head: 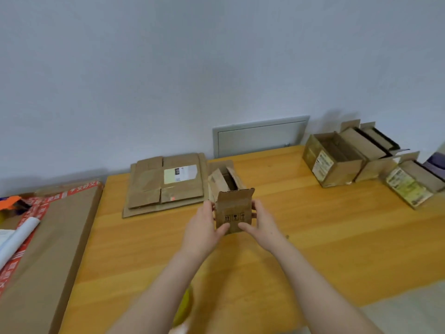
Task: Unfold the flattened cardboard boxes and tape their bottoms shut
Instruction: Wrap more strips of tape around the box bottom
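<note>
A small brown cardboard box (231, 203) with black handling symbols stands opened out in the middle of the wooden table (337, 232), its top flaps up. My left hand (204, 225) grips its left side and my right hand (262, 225) grips its right side, thumbs on the near face. Behind and to the left lies a stack of flattened cardboard boxes (166, 184), the top one bearing a white label. A yellow-green roll (184, 307), blurred, sits near the front edge between my forearms.
Several opened boxes (337, 160) stand in a row at the table's back right, one with a yellow label (407, 186). Left of the table lies a big flat carton (48, 237) with red tape, white rolled paper (14, 239) and an orange object (9, 203). A grey wall panel (260, 136) is behind.
</note>
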